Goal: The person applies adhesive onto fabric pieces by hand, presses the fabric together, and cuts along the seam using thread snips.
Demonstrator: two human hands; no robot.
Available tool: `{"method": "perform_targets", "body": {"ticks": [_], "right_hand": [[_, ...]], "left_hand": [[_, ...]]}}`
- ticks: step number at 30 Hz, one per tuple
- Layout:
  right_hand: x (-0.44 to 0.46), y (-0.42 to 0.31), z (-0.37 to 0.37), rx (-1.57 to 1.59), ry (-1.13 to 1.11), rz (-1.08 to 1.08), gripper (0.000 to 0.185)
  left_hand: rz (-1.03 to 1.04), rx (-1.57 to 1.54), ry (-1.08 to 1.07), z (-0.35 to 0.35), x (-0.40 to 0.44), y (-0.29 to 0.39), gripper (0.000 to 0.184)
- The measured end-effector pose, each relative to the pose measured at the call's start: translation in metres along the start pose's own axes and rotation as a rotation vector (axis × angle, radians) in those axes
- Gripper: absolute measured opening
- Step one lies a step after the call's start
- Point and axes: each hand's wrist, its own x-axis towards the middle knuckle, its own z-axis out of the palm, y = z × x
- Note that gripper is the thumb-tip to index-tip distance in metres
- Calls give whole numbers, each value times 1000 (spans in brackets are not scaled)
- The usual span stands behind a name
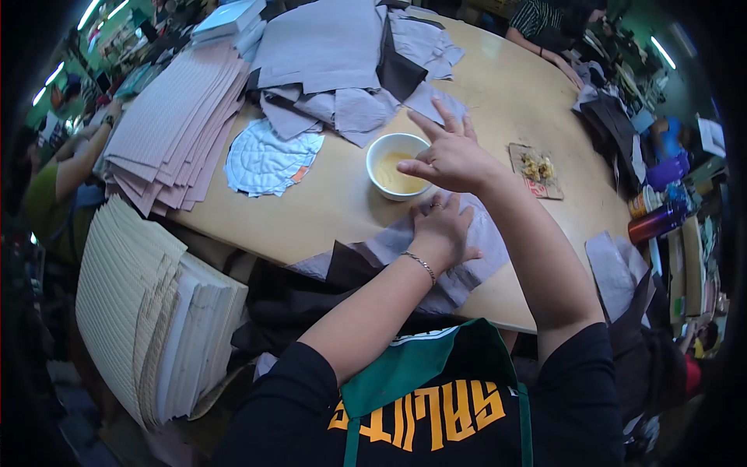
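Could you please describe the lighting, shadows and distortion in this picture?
Head view: wide-angle distortion bends outer areas, with black corners; tube lights glare upper left and right; faint sheen on the table; soft shadow beside the white bowl.

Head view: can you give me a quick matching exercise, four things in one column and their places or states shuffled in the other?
1. left hand
2. right hand
3. white bowl
4. round quilted piece

A. holds something yellowish
B. lies near the stack of pink sheets
C. spread on the lilac cloth
D. raised, fingers apart, its thumb seen over the bowl's opening

Pairs: 1-C, 2-D, 3-A, 4-B
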Motion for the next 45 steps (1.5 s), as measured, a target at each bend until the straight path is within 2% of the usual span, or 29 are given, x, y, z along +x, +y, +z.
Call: {"method": "perform_targets", "body": {"ticks": [4, 7, 10, 14, 17, 20, 23, 24, 27, 30, 34, 37, 41, 44, 45], "right_hand": [[25, -7, 19, -156, -136, -65, 71], [23, -6, 25, -149, -139, -114, 73], [21, -1, 20, -173, -103, -136, 74], [14, 0, -8, -99, -13, -30, 71], [4, 8, -5, -223, -42, -48, 66], [-19, 15, -21, -222, 179, -14, 64], [-62, 42, -14, 158, 551, 93, 57], [-78, 56, 0, 231, 568, 120, 53], [-120, 81, 58, 647, 501, 220, 50], [-145, 63, 90, 763, 486, 375, 46], [-144, 50, 114, 546, 428, 282, 40], [-141, 31, 115, 455, 272, 324, 40], [-138, 34, 120, 364, 328, 438, 41], [-145, 21, 117, 368, 204, 285, 42], [-147, 19, 116, 349, 204, 301, 42]], "left_hand": [[2, -81, -41, -6, -3, 0, 78], [6, -98, 8, -4, -4, 0, 78], [-6, -77, -29, -9, -4, 1, 76], [-4, -104, -75, -8, -1, -1, 76], [-9, -109, -90, -10, -3, 0, 76], [27, -57, -74, -2, -2, -8, 83], [60, -51, -99, 0, -3, -14, 84], [80, -38, -68, 1, -4, -17, 84], [92, -9, 3, 4, -7, -17, 85], [82, 5, -6, 1, -4, -16, 86], [76, 2, -9, 3, -6, -17, 88], [67, -8, 4, 4, -6, -17, 88], [73, -14, 20, 4, -7, -17, 87], [73, -30, 17, 8, -4, -19, 88], [79, -33, 13, 7, -3, -19, 88]]}}
